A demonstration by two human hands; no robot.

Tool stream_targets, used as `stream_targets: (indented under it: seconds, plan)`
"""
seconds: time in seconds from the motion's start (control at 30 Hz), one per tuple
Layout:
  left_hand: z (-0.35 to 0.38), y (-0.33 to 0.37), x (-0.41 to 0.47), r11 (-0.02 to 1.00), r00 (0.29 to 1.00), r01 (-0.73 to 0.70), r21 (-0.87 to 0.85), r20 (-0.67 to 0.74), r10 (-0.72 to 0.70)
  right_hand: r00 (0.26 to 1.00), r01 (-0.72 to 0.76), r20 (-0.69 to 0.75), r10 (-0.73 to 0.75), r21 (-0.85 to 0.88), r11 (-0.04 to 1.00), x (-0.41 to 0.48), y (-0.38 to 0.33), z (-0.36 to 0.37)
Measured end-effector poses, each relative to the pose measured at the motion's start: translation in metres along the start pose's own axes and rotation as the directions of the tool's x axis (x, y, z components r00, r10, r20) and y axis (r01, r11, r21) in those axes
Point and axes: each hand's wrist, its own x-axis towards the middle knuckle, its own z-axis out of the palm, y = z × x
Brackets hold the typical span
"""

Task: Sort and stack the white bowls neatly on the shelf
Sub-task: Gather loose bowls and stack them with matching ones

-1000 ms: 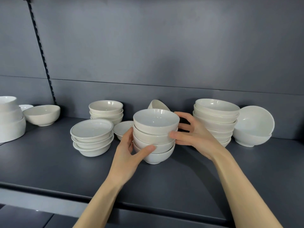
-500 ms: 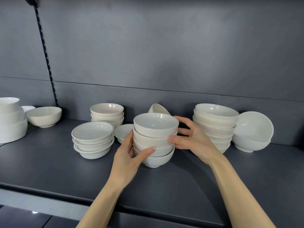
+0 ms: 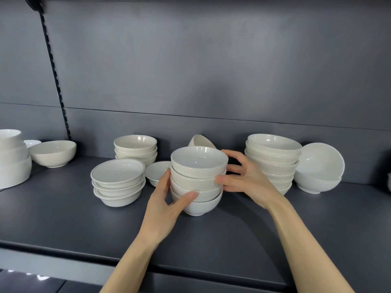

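A stack of several white bowls [image 3: 198,166] stands in the middle of the dark grey shelf [image 3: 63,225]. My left hand [image 3: 167,204] grips its left side, thumb across the lowest bowl. My right hand [image 3: 245,178] holds the right side, thumb on the second bowl, fingers curled round the back. To the left stands a low stack of three rimmed bowls [image 3: 118,180], with another stack of three [image 3: 136,148] behind it. A small shallow dish [image 3: 155,172] sits between them and the held stack. A tilted bowl [image 3: 201,140] peeks out behind.
A taller stack of bowls [image 3: 275,159] stands right of my right hand, and two nested bowls [image 3: 319,168] lean beside it. At the far left are a single bowl [image 3: 53,153] and a stack of large bowls [image 3: 12,157]. The shelf's front edge [image 3: 190,269] runs below my forearms.
Both hands keep the same hold on the middle stack. The view has shifted slightly, so the bowls sit a little lower in the frame.
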Motion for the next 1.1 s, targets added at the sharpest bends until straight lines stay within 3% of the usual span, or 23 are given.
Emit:
stream_targets:
  seconds: [0.37, 0.8, 1.1]
  plan:
    - [-0.004, -0.003, -0.004, 0.993, 0.994, 0.109, -0.039, 0.009, -0.109, 0.999, -0.045, 0.009, 0.045, 0.054, 0.998, -0.010, 0.000, 0.005]
    - [-0.006, 0.007, -0.013, 0.991, 0.995, 0.081, -0.110, 0.059, -0.074, 0.995, -0.024, -0.089, 0.032, 0.090, 0.996, -0.039, -0.003, 0.009]
    - [0.034, 0.025, -0.045, 0.986, 0.990, 0.080, -0.144, 0.128, -0.062, 0.985, -0.009, -0.173, 0.019, 0.061, 0.998, -0.099, -0.012, -0.022]
